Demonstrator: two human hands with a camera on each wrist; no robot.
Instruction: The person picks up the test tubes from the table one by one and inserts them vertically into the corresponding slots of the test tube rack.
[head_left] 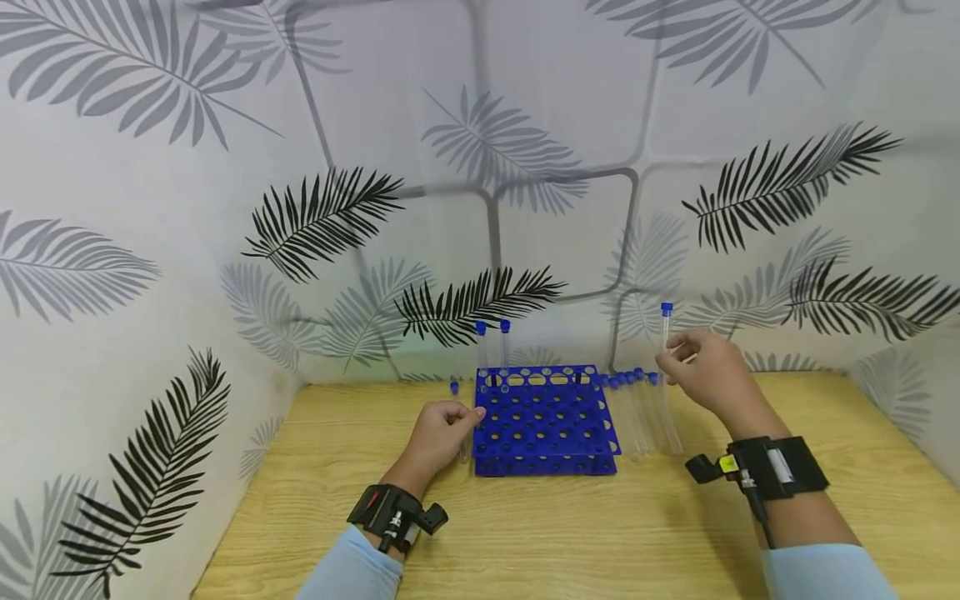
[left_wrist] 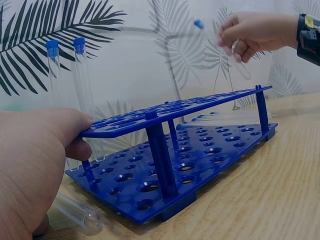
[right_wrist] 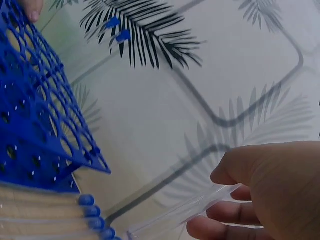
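A blue test tube rack (head_left: 543, 417) stands on the table, with two blue-capped test tubes (head_left: 505, 343) upright in its back left holes. My left hand (head_left: 442, 433) pinches the rack's left edge, the thumb on the top plate and a finger beneath it. To the right of the rack, my right hand (head_left: 701, 367) holds a clear test tube (head_left: 666, 333) above the table between thumb and fingers. That tube is nearly upright, its blue cap at the top. In the right wrist view, the right hand (right_wrist: 260, 190) hides part of the tube.
Several capped test tubes (head_left: 637, 417) lie side by side right of the rack. Another tube (left_wrist: 77, 212) lies by the rack's left side, partly behind the left hand. A leaf-patterned wall covering (head_left: 450, 233) rises behind the wooden table (head_left: 540, 533).
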